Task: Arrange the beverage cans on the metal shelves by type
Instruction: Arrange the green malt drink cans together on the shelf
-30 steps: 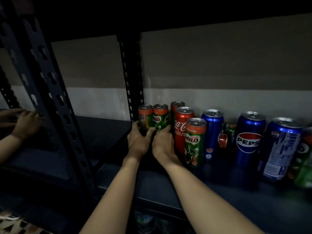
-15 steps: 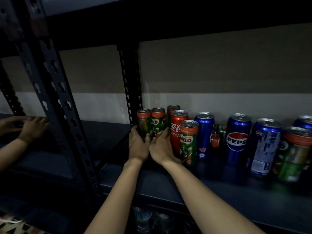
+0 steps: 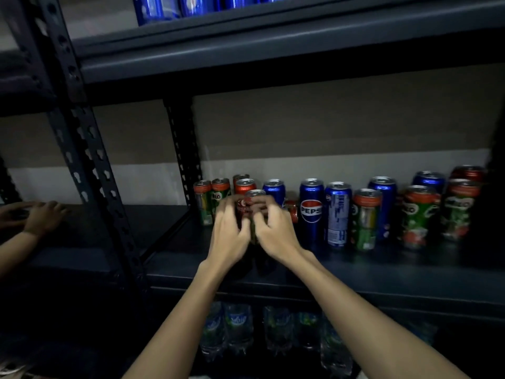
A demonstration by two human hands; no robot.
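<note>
Both hands, left point(image 3: 231, 231) and right point(image 3: 276, 231), seemingly curl round an upright Milo can point(image 3: 254, 196); blurred.

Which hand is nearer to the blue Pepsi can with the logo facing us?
The right hand. It is just left of the Pepsi can, close beside it. The left hand is further left, beyond the right hand.

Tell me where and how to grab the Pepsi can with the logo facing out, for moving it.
Take the Pepsi can round the middle of its upright body, coming from the front, where the shelf edge is open. A blue can stands close on its right, so that side leaves little room for fingers; a grip around the rim from above would probably work too.
</note>
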